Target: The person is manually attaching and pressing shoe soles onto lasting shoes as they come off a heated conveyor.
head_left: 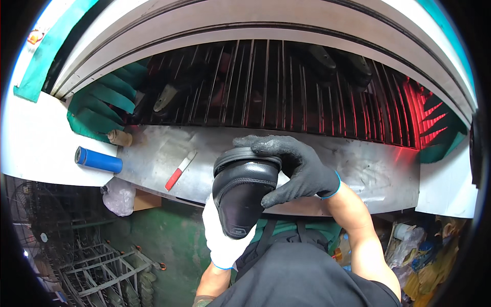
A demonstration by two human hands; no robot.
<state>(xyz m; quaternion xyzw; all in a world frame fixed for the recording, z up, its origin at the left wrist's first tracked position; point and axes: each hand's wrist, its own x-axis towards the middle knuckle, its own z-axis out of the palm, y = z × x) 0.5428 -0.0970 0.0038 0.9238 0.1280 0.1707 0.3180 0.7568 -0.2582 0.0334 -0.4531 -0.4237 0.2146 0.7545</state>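
Observation:
A black shoe [241, 197] is held up in front of me, its thick sole edge toward the top and its smooth upper facing me. My left hand [225, 245], in a white glove, grips it from below and along its left side; the shoe hides most of those fingers. In a black glove, my right hand [299, 169] curls its fingers over the sole edge at the top, and its thumb rests against the shoe's right side. Behind the shoe lies a metal table [348, 158]. A red-handled knife [180, 171] lies on it, left of the shoe.
Beyond the table runs a dark slatted conveyor [255, 87] under a pale hood, with several shoes [166, 96] on it. Green strip curtains [105, 97] hang at its ends; red light glows at the right. A blue cylinder [99, 160] lies at left. Metal racks [107, 271] stand lower left.

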